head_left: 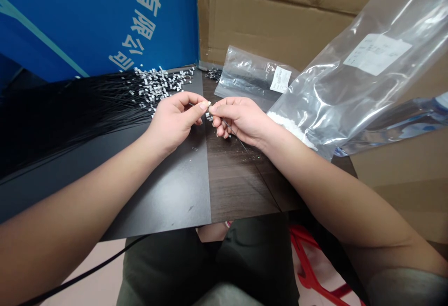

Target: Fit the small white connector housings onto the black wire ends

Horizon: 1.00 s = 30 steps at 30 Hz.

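At mid-frame we pinch a small white connector [209, 103] in our left hand [174, 119] and a thin dark wire [241, 142] in our right hand [246, 117] — the two close together — with white-tipped black wires [77, 103] heaped at left, a clear bag [371, 96] at upper right

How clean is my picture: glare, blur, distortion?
Head view throughout: glare streaks the large clear bag; its label is too soft to read; a pale sheen lies on the grey tabletop; the white piece between the left hand and right hand is too small for detail; forearms look stretched.
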Motion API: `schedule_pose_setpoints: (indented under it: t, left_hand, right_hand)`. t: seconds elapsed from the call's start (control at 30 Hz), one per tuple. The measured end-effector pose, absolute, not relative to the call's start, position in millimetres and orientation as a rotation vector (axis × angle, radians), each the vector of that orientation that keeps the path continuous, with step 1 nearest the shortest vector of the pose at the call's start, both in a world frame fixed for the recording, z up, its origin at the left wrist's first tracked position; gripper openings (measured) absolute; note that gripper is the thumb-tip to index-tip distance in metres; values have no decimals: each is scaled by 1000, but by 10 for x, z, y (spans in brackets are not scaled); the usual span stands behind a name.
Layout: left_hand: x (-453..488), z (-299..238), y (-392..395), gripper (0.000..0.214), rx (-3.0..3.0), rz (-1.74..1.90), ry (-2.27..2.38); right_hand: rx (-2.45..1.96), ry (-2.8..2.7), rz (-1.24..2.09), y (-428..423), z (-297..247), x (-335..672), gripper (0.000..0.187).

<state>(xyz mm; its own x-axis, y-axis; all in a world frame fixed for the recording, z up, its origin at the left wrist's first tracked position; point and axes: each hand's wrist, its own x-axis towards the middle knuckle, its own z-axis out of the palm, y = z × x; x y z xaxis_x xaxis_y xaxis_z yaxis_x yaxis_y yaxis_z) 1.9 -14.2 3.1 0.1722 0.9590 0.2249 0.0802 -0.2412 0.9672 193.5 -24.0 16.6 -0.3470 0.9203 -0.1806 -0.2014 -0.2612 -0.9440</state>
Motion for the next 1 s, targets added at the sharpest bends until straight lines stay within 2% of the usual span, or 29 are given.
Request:
schedule_pose_setpoints:
  t: [0.43,1.0]
  left_hand:
    - [26,64,-176,24,1583,1196,1062]
    - [35,20,-143,29,1490,1201,1007]
  right_hand:
    - [-980,-1157,1714,-236,143,1935,23]
    - [-1047,-1219,1601,-264,161,1900,25]
